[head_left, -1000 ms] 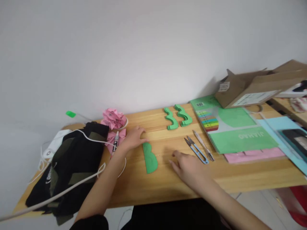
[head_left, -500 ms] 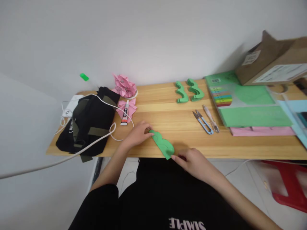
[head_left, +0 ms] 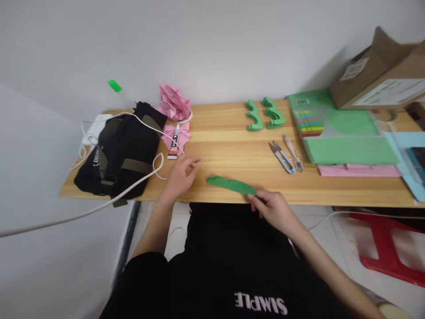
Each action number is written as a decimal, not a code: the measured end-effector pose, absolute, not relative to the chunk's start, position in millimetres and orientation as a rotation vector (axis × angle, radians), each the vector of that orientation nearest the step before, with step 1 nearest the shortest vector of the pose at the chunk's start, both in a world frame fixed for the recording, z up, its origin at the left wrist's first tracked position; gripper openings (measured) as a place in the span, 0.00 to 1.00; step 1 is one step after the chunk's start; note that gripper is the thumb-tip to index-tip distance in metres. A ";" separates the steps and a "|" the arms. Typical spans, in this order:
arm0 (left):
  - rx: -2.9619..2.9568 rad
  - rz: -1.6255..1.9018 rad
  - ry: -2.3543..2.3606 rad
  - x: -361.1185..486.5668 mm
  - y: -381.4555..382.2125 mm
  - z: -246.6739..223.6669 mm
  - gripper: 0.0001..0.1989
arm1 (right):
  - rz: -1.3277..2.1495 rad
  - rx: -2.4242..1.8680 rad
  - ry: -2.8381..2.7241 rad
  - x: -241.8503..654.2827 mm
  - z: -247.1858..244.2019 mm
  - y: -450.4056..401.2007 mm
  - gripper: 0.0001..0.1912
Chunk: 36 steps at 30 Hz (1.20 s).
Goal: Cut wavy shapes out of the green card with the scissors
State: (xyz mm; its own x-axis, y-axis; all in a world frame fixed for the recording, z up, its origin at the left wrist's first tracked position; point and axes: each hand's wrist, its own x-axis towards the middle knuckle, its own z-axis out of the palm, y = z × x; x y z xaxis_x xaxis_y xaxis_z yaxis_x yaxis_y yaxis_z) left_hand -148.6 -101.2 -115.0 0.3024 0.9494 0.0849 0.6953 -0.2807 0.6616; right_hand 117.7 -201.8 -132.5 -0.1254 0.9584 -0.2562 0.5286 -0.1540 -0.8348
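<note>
A wavy-edged strip of green paper (head_left: 231,184) is pinched at its right end by my right hand (head_left: 272,209), over the table's front edge. Its other end points left. My left hand (head_left: 181,176) is apart from the strip, to its left, fingers spread and holding nothing. Two stacks of scalloped green paper pieces (head_left: 254,116) stand at the back of the table. Right of the middle lie blue-handled thread snips (head_left: 282,158) and a slim pale cutter or pen (head_left: 293,153).
To the left are a black bag (head_left: 128,153), a white cable (head_left: 109,203), a glue tube (head_left: 174,141) and crumpled pink paper (head_left: 174,103). Green paper packs (head_left: 352,150) and a cardboard box (head_left: 375,73) occupy the right. A red stool (head_left: 385,248) stands below.
My left hand has let go of the green paper strip and moved left and back. My right hand keeps its end and has turned the strip flatter and more sideways.
</note>
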 end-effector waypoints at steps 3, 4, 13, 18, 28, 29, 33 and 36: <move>2.228 0.588 1.271 -150.2 -97.9 -110.1 0.22 | 0.832 -1.642 -1.874 128.1 -122.7 -184.2 0.19; 2.275 0.565 1.201 -147.6 -97.5 -110.5 0.24 | 0.724 -1.605 -1.943 129.7 -121.4 -178.9 0.18; 2.316 0.669 1.103 -108.0 -83.2 -128.7 0.06 | 0.391 -1.589 -2.041 140.7 -128.3 -150.1 0.12; 2.310 0.662 1.085 -94.2 -73.5 -132.1 0.14 | 0.410 -1.593 -2.050 156.9 -131.2 -133.5 0.11; 2.262 0.645 1.127 -85.7 -70.3 -140.9 0.09 | 0.588 -1.623 -1.980 157.5 -127.8 -118.1 0.07; 2.261 0.639 1.121 -85.2 -70.4 -140.6 0.09 | 0.612 -1.620 -1.967 156.6 -126.8 -117.0 0.07; 2.273 0.647 1.079 -84.0 -70.4 -139.8 0.07 | 0.713 -1.601 -1.961 154.1 -124.3 -113.5 0.07; 2.301 0.697 1.026 -83.9 -70.5 -138.9 0.06 | 0.793 -1.592 -1.921 153.9 -123.7 -112.5 0.10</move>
